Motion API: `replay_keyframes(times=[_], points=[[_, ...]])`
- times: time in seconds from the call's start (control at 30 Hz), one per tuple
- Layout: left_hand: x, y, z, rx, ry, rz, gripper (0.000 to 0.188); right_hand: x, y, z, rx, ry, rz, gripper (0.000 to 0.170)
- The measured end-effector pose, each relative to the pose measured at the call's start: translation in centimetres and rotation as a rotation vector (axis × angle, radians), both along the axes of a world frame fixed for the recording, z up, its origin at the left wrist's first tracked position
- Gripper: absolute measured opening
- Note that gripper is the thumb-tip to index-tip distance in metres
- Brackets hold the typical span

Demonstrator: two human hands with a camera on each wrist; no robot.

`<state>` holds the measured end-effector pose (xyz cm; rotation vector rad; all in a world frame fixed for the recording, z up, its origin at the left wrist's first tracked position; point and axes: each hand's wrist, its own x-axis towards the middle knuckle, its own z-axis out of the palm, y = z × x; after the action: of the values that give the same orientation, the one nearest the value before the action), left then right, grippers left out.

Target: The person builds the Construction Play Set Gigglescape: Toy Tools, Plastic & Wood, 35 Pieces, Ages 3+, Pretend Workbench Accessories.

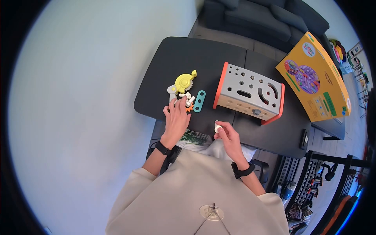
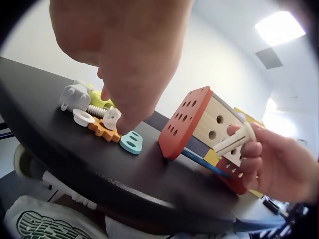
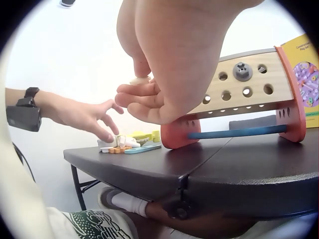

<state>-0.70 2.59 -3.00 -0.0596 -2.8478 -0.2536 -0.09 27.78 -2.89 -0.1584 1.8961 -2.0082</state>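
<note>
The right hand (image 1: 229,141) pinches a cream-coloured peg (image 2: 236,141) with a round head, held in the air near the table's front edge. Over a small pile of toy parts is the left hand (image 1: 176,122), its fingers spread and loosely bent, fingertips at the white pieces (image 1: 189,101); whether it grips one is hidden. Beside those pieces lie an orange gear (image 2: 103,130), a teal strip (image 1: 199,101) with three holes, a yellow toy saw part (image 1: 183,84) and a grey piece (image 2: 75,95).
A toy workbench (image 1: 250,93) with holes and red ends stands right of the parts on the black table (image 1: 211,51). Behind it to the right is a large yellow box (image 1: 319,78). A small black device (image 1: 304,139) lies at the table's right edge.
</note>
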Motion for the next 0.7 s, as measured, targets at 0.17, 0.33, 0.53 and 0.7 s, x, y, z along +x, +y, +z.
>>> replay_keyframes(times=[0.17, 0.33, 0.53, 0.7], points=[[-1.2, -0.2, -1.3, -0.063, -0.055, 0.022, 0.082, 0.2, 0.4, 0.1, 0.023, -0.002, 0.015, 0.028], [-1.5, -0.6, -1.7, 0.063, -0.060, 0.042, 0.081, 0.5, 0.1, 0.6, -0.030, -0.034, 0.018, 0.028], [-1.5, -0.6, -0.9, 0.093, 0.010, 0.054, 0.084, 0.5, -0.3, 0.7, -0.037, -0.039, 0.048, 0.028], [-1.2, -0.9, -0.2, 0.222, -0.086, 0.083, 0.087, 0.6, -0.2, 0.7, -0.009, -0.034, 0.051, 0.029]])
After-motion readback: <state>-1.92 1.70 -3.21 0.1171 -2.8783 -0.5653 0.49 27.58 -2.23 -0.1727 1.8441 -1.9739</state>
